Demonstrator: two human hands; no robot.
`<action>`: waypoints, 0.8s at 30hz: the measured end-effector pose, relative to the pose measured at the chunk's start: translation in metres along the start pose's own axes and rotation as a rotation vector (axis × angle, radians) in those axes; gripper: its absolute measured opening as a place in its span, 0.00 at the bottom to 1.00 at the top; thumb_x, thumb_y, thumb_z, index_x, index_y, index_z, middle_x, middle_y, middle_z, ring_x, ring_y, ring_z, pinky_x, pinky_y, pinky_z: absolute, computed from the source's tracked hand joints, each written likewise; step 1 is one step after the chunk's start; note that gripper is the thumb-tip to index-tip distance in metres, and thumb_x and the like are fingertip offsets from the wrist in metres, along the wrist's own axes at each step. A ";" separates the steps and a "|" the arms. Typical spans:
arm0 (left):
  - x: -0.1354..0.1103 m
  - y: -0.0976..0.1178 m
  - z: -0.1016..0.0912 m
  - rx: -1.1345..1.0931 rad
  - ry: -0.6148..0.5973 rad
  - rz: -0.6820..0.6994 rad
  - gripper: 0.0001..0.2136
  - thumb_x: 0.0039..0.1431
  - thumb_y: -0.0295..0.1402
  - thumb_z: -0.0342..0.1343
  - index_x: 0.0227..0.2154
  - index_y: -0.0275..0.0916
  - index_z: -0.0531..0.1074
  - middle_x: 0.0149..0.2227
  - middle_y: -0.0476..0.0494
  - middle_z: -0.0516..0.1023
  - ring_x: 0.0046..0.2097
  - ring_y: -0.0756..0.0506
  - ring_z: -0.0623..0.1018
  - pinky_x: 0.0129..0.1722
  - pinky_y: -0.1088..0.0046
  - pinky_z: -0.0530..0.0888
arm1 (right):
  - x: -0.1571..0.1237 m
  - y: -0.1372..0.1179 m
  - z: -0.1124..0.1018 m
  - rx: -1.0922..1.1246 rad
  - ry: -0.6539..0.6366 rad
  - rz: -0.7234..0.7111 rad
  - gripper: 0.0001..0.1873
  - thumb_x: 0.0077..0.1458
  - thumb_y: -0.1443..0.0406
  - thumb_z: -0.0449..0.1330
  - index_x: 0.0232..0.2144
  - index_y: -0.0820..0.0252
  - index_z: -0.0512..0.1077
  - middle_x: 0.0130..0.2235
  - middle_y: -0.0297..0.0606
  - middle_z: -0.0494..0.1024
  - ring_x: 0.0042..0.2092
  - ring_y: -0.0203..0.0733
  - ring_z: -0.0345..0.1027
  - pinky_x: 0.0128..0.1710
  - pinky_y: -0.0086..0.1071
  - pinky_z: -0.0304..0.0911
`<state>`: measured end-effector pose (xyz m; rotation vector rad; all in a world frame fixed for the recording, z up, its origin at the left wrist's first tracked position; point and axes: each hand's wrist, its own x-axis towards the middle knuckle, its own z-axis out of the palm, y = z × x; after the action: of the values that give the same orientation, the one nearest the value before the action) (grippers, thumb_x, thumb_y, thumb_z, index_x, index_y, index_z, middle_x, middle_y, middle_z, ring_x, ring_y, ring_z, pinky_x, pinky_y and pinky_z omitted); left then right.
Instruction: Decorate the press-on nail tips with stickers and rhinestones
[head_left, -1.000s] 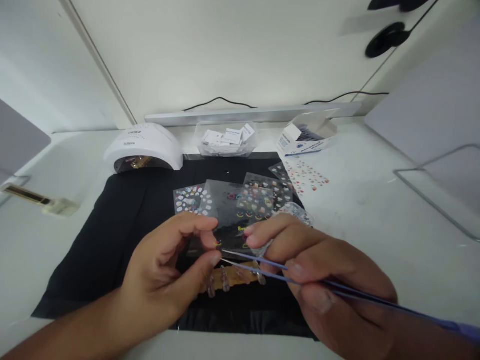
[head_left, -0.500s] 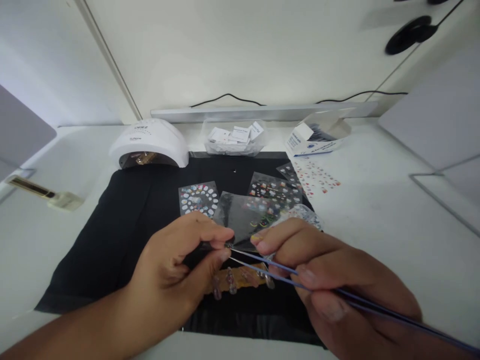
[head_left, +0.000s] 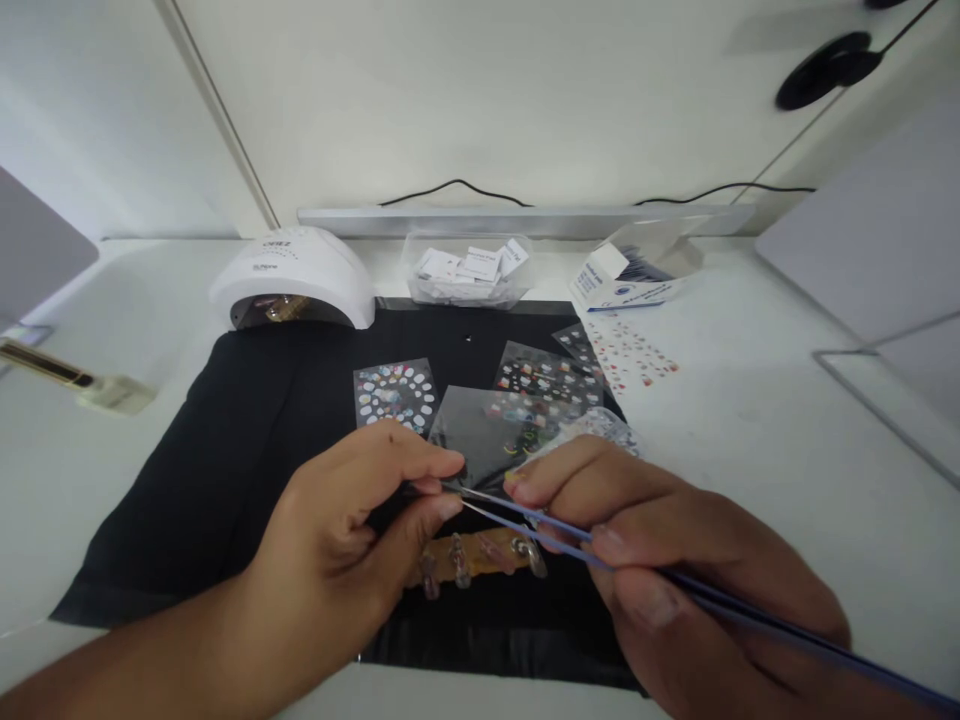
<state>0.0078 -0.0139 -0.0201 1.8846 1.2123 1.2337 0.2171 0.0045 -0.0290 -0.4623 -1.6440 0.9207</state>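
My right hand (head_left: 675, 545) holds slim blue tweezers (head_left: 562, 526), pale tips parted beside the nearly meeting thumb and forefinger of my left hand (head_left: 349, 535); whether these pinch anything, I cannot tell.

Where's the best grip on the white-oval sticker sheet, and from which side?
I'd pinch the sticker sheet at its far left corner, coming from the left: it looks thin and flat, with bare black mat beside that edge. The left hand covers the near edge, and the larger clear sheet crowds its near right corner.
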 end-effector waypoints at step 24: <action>0.002 0.000 -0.010 -0.013 -0.139 0.031 0.07 0.62 0.25 0.59 0.39 0.44 0.75 0.33 0.48 0.78 0.33 0.49 0.80 0.30 0.76 0.76 | 0.003 -0.003 -0.003 0.069 -0.057 0.026 0.11 0.60 0.68 0.56 0.42 0.55 0.77 0.30 0.41 0.76 0.35 0.47 0.74 0.35 0.47 0.75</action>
<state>-0.0013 -0.0126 -0.0148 1.9516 1.1031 1.1035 0.2196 0.0058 -0.0247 -0.4139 -1.6556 1.0153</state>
